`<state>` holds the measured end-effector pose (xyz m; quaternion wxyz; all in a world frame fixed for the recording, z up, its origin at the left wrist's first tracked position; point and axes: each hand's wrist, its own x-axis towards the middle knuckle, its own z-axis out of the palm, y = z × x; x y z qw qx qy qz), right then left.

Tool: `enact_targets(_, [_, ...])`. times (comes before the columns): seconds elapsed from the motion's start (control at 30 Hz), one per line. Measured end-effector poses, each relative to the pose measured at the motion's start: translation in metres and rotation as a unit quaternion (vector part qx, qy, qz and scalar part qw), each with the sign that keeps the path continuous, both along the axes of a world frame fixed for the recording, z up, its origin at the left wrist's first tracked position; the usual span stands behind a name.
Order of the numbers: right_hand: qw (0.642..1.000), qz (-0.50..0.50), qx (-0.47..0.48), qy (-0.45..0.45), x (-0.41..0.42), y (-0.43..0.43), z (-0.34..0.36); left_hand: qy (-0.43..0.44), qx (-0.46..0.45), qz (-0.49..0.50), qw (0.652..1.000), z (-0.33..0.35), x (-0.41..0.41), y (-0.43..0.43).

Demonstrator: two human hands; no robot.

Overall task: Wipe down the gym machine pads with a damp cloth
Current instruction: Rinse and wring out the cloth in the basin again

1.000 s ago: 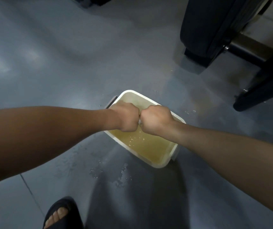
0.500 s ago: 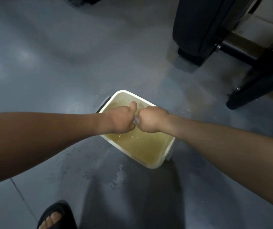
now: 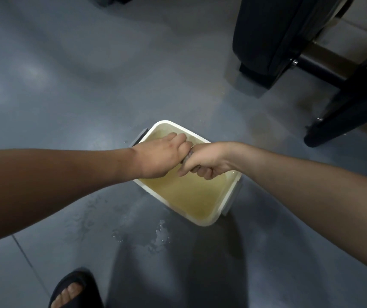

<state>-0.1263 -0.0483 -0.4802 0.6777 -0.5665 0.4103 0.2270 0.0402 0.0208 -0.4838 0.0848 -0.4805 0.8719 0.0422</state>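
Note:
A white rectangular tub (image 3: 202,221) of yellowish water stands on the grey floor. Above it my left hand (image 3: 160,155) and my right hand (image 3: 207,160) meet fist to fist, both gripping a small grey cloth (image 3: 187,157) that shows only as a sliver between them. The right hand is rolled so its fingers face down and toward me. A black padded part of the gym machine (image 3: 273,30) rises at the upper right, well away from both hands.
The machine's dark frame bars (image 3: 342,112) run across the floor at the right. Water is splashed on the floor (image 3: 156,238) in front of the tub. My foot in a black sandal (image 3: 73,292) stands at the bottom left.
Both fists have rotated against each other on the cloth; the right hand's fingers now show underneath. The hands sit slightly further toward the tub's far edge.

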Motion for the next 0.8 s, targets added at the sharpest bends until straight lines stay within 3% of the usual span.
enact_targets(0.1, [0.998, 0.025, -0.038, 0.036, 0.002, 0.007, 0.003, -0.034, 0.004, 0.011, 0.999, 0.002, -0.003, 0.000])
enact_targets(0.17, [0.986, 0.059, -0.143, 0.055, 0.009, 0.017, 0.003, -0.109, 0.035, 0.030, 0.993, 0.012, -0.008, -0.003])
enact_targets(0.27, [0.897, 0.166, -0.397, 0.099, 0.022, 0.025, 0.001, -0.170, 0.075, 0.106, 0.977, 0.027, -0.014, -0.013])
enact_targets(0.4, [0.797, 0.212, -0.557, 0.092, 0.020, 0.019, 0.005, -0.092, 0.222, 0.220, 0.946, 0.024, -0.025, -0.020])
enact_targets(0.47, [0.751, 0.251, -0.605, 0.079, 0.016, 0.018, 0.009, 0.047, 0.312, 0.327, 0.891, 0.018, -0.026, -0.019])
enact_targets(0.53, [0.712, 0.284, -0.639, 0.061, 0.016, 0.017, 0.011, 0.229, 0.378, 0.442, 0.781, 0.016, -0.025, -0.011])
enact_targets(0.6, [0.685, 0.309, -0.659, 0.045, 0.014, 0.017, 0.012, 0.324, 0.427, 0.477, 0.696, 0.016, -0.026, 0.000])
enact_targets(0.7, [0.661, 0.320, -0.678, 0.009, 0.011, 0.017, 0.011, 0.355, 0.509, 0.474, 0.625, 0.020, -0.024, 0.007])
enact_targets(0.8, [0.648, 0.307, -0.697, -0.014, 0.012, 0.014, 0.009, 0.353, 0.572, 0.449, 0.589, 0.027, -0.018, 0.004])
